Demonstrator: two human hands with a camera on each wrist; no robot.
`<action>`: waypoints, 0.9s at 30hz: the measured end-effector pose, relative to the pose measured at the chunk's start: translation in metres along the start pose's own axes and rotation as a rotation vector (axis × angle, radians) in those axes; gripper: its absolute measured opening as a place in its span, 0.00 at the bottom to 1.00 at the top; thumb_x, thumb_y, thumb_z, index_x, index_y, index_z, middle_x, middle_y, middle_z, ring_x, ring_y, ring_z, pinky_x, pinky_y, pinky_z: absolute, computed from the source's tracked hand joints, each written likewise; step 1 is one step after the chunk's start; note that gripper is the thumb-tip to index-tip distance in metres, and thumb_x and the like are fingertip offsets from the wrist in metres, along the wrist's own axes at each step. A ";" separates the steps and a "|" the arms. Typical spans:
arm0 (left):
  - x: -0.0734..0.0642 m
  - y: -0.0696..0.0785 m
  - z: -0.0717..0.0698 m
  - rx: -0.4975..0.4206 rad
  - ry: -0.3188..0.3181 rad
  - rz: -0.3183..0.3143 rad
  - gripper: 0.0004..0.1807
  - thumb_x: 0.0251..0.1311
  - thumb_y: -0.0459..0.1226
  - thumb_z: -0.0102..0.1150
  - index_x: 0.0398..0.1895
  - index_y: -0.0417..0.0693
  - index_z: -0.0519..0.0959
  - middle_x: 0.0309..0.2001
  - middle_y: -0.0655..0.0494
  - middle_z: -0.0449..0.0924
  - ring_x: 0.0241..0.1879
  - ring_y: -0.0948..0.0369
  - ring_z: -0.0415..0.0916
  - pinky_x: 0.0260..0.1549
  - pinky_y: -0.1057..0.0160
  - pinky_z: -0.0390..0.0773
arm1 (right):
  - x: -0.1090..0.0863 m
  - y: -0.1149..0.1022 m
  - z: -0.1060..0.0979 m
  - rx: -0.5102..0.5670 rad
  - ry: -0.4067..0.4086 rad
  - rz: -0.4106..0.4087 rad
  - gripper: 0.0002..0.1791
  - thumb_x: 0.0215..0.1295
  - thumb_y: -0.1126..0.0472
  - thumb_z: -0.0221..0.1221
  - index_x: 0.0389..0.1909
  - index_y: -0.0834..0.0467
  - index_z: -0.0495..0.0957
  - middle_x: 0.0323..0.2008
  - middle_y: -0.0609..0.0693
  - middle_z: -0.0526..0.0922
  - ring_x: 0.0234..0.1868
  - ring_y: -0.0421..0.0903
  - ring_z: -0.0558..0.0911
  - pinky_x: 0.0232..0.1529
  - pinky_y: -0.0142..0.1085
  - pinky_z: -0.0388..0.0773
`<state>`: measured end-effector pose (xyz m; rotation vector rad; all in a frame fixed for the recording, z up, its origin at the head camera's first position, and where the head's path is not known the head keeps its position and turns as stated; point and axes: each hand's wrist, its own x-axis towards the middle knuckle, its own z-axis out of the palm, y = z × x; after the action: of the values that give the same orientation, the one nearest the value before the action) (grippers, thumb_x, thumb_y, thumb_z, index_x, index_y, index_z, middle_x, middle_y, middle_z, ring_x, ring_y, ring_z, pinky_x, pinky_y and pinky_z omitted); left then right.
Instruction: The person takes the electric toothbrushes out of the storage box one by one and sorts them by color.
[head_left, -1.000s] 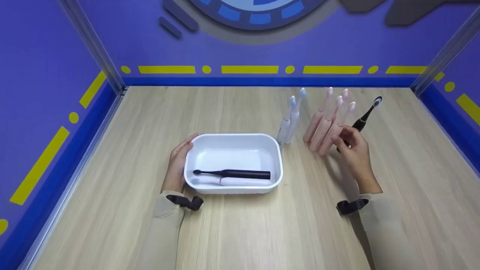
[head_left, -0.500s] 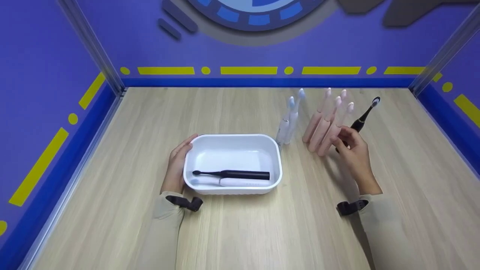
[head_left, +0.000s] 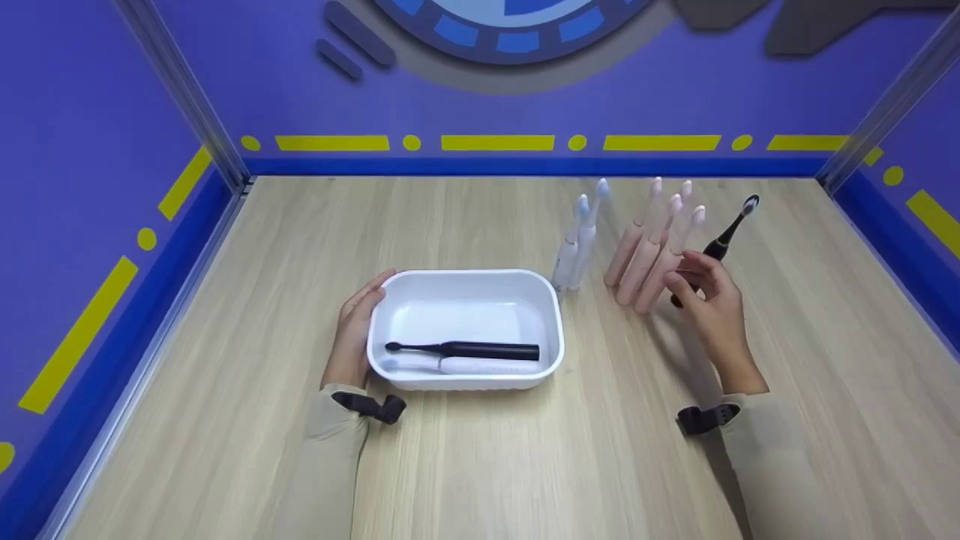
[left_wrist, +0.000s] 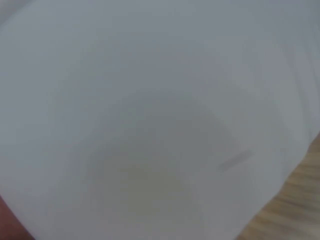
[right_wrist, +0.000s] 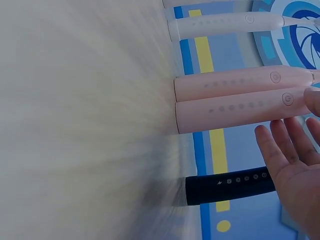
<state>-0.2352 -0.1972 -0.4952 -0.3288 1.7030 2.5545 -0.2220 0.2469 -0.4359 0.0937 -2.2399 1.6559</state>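
My left hand (head_left: 353, 334) holds the left end of a white plastic box (head_left: 556, 300), thumb at its rim. Inside lie a black electric toothbrush (head_left: 491, 350) and a white electric toothbrush (head_left: 487, 365), side by side. My right hand (head_left: 714, 311) is beside the nearest of several upright pink electric toothbrushes (head_left: 657, 283). In the right wrist view the thumb overlaps that pink toothbrush (right_wrist: 235, 111) near its button, and the other fingers are spread loosely below it. Whether they touch it I cannot tell. The left wrist view shows mostly the box's blurred wall (left_wrist: 150, 100).
Two white electric toothbrushes (head_left: 582, 255) stand upright between the box and the pink group. Another black electric toothbrush (head_left: 721, 244) stands upright behind my right hand, partly hidden by it. Blue panels (head_left: 510, 112) bound the wooden table (head_left: 450, 465) at the back and sides.
My right hand has eased slightly to the right and toward me, its thumb drawing a little off the nearest pink toothbrush. The left hand and the box have stayed in place.
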 end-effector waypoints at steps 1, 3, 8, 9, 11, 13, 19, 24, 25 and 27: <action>0.000 0.000 0.000 0.002 0.000 0.000 0.22 0.72 0.36 0.40 0.66 0.46 0.70 0.70 0.55 0.65 0.68 0.59 0.63 0.69 0.61 0.63 | 0.000 0.000 0.000 0.011 0.006 -0.002 0.23 0.65 0.68 0.58 0.60 0.70 0.67 0.47 0.44 0.77 0.46 0.36 0.78 0.42 0.19 0.75; 0.000 0.001 0.000 0.000 0.004 0.000 0.22 0.72 0.36 0.40 0.66 0.46 0.70 0.70 0.55 0.65 0.68 0.59 0.63 0.69 0.61 0.63 | -0.001 0.000 0.000 0.022 0.014 -0.006 0.23 0.65 0.69 0.57 0.60 0.70 0.67 0.47 0.45 0.77 0.47 0.36 0.78 0.42 0.19 0.75; 0.001 0.001 -0.001 0.006 -0.008 0.001 0.22 0.72 0.36 0.41 0.66 0.46 0.70 0.69 0.54 0.65 0.68 0.58 0.63 0.69 0.61 0.63 | -0.004 -0.001 0.001 0.043 0.038 0.000 0.23 0.65 0.69 0.57 0.60 0.70 0.67 0.47 0.48 0.76 0.46 0.36 0.77 0.42 0.18 0.75; 0.001 0.001 -0.001 0.009 -0.007 0.001 0.22 0.71 0.36 0.41 0.66 0.47 0.70 0.69 0.54 0.66 0.68 0.59 0.64 0.68 0.61 0.63 | -0.004 0.000 0.002 0.062 0.047 0.008 0.23 0.64 0.70 0.57 0.59 0.70 0.67 0.47 0.49 0.76 0.46 0.36 0.77 0.41 0.18 0.76; 0.002 0.001 -0.002 0.019 -0.008 -0.001 0.22 0.71 0.36 0.41 0.66 0.47 0.70 0.69 0.54 0.66 0.68 0.58 0.64 0.68 0.61 0.63 | -0.001 0.007 0.001 0.092 0.070 0.019 0.22 0.64 0.70 0.58 0.58 0.68 0.67 0.47 0.49 0.77 0.45 0.37 0.77 0.39 0.19 0.76; 0.002 0.000 -0.002 0.024 0.002 -0.001 0.22 0.71 0.37 0.41 0.66 0.47 0.70 0.69 0.55 0.66 0.68 0.59 0.64 0.68 0.61 0.63 | 0.002 0.015 0.000 0.124 0.091 0.023 0.21 0.63 0.70 0.58 0.56 0.67 0.68 0.46 0.50 0.77 0.44 0.38 0.78 0.38 0.20 0.77; 0.003 -0.001 -0.001 0.006 -0.009 0.015 0.22 0.71 0.36 0.40 0.66 0.46 0.70 0.69 0.53 0.67 0.68 0.58 0.64 0.68 0.62 0.63 | 0.005 0.023 -0.005 0.127 0.108 -0.009 0.20 0.62 0.72 0.58 0.55 0.71 0.68 0.42 0.49 0.77 0.43 0.38 0.78 0.38 0.20 0.78; 0.002 0.000 -0.001 0.010 -0.011 0.012 0.22 0.71 0.36 0.40 0.66 0.46 0.70 0.69 0.53 0.66 0.68 0.58 0.64 0.68 0.62 0.63 | 0.001 0.009 -0.009 0.131 0.105 -0.001 0.19 0.61 0.76 0.57 0.53 0.72 0.69 0.38 0.47 0.78 0.41 0.36 0.78 0.36 0.20 0.78; 0.002 0.000 -0.001 0.015 -0.008 0.012 0.22 0.71 0.36 0.40 0.66 0.46 0.70 0.69 0.53 0.66 0.68 0.58 0.63 0.69 0.61 0.62 | 0.000 0.006 -0.009 0.127 0.101 0.000 0.18 0.60 0.76 0.57 0.52 0.72 0.69 0.38 0.46 0.78 0.40 0.36 0.78 0.36 0.21 0.78; 0.001 0.000 -0.001 0.028 0.005 0.002 0.22 0.71 0.37 0.41 0.66 0.47 0.70 0.69 0.54 0.66 0.68 0.58 0.63 0.69 0.61 0.62 | -0.002 0.002 -0.009 0.113 0.086 0.001 0.18 0.60 0.77 0.56 0.52 0.74 0.69 0.37 0.46 0.78 0.39 0.34 0.78 0.35 0.21 0.77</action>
<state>-0.2361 -0.1985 -0.4959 -0.3317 1.7397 2.5309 -0.2185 0.2553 -0.4358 0.0485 -2.0838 1.7533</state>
